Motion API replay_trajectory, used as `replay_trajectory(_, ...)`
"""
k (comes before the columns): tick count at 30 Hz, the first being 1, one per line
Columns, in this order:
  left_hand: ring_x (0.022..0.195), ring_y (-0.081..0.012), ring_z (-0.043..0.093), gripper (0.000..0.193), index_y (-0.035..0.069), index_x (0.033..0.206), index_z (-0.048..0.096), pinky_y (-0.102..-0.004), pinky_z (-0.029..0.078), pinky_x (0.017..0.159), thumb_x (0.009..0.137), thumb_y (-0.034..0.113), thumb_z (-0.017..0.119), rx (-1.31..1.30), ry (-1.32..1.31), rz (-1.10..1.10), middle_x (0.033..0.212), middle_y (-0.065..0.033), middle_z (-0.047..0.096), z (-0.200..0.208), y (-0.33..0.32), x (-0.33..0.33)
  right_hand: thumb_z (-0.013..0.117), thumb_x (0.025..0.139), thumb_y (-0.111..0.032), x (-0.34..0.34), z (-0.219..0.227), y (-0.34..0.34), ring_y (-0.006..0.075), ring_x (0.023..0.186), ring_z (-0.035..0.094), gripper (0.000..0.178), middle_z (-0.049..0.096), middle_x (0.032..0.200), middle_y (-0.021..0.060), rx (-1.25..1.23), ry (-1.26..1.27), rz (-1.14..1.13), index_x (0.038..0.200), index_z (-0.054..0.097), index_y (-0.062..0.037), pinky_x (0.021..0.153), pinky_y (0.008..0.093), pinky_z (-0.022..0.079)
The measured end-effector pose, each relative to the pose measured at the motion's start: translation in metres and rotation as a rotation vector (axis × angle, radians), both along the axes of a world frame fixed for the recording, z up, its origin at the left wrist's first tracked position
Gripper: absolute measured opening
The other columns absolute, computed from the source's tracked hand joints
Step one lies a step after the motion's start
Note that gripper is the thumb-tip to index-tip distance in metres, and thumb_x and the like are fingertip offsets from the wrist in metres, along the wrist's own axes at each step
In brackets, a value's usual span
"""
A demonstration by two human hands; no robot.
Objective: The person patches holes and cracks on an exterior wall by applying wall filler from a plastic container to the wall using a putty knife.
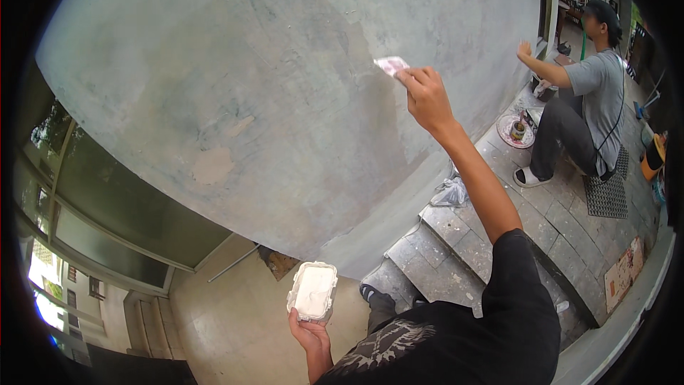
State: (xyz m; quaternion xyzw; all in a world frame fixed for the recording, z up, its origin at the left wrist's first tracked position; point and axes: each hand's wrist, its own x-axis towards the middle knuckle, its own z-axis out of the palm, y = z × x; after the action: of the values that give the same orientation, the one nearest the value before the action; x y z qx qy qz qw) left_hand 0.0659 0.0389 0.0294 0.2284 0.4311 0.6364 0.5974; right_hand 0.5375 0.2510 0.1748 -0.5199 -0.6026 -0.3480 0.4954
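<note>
The right hand (426, 98) pinches a flat piece (389, 65) by its right end before the wall (285, 121). The left hand (311, 334) clamps its fingers on the near edge of a tub (315, 266).

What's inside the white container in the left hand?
The white container on the left hand holds a pale, off-white filling with a slightly uneven surface. The container's inside bottom is covered by it, so depth can't be judged.

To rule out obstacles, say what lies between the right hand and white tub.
In the head view, only patchy grey wall shows between the right hand and tub.
</note>
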Motion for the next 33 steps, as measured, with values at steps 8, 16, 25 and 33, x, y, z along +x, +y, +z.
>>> replay_trajectory(8, 0.112, -0.0345, 0.062, 0.057, 0.006, 0.136, 0.044, -0.0513, 0.058, 0.079, 0.093, 0.041, 0.052, -0.095, 0.027, 0.074, 0.135, -0.0152, 0.054, 0.000, -0.011, 0.005, 0.058, 0.076, 0.009, -0.014, -0.056, 0.046, 0.0249, 0.095, 0.057, 0.039, 0.066, 0.106, 0.0048, -0.011, 0.057, 0.083, 0.110, 0.068, -0.0071, 0.085, 0.0379, 0.046)
replay_trajectory(16, 0.121, -0.0359, 0.056, 0.058, 0.005, 0.139, 0.041, -0.0544, 0.052, 0.091, 0.093, 0.038, 0.053, -0.096, 0.004, 0.044, 0.139, -0.0179, 0.050, -0.004, -0.010, -0.001, 0.059, 0.075, 0.008, 0.030, -0.063, 0.000, 0.0233, 0.093, 0.058, 0.037, 0.068, 0.107, 0.0006, -0.183, -0.059, 0.066, 0.105, 0.071, -0.0097, 0.083, 0.0362, 0.044)
replay_trajectory(25, 0.114, -0.0339, 0.061, 0.056, 0.006, 0.137, 0.043, -0.0499, 0.058, 0.078, 0.094, 0.040, 0.051, -0.070, 0.005, 0.060, 0.135, -0.0155, 0.053, 0.003, -0.003, 0.018, 0.058, 0.075, 0.008, 0.007, 0.010, 0.032, 0.0223, 0.092, 0.057, 0.039, 0.068, 0.106, -0.0009, 0.177, -0.119, 0.016, 0.106, 0.071, -0.0120, 0.082, 0.0350, 0.043)
replay_trajectory(33, 0.121, -0.0361, 0.055, 0.058, 0.006, 0.139, 0.040, -0.0556, 0.052, 0.090, 0.093, 0.037, 0.054, -0.095, -0.021, 0.065, 0.139, -0.0173, 0.049, -0.005, -0.008, 0.009, 0.058, 0.074, 0.008, 0.019, -0.071, -0.001, 0.0240, 0.093, 0.056, 0.040, 0.069, 0.104, 0.0018, -0.274, -0.062, 0.066, 0.107, 0.072, -0.0098, 0.083, 0.0372, 0.043)
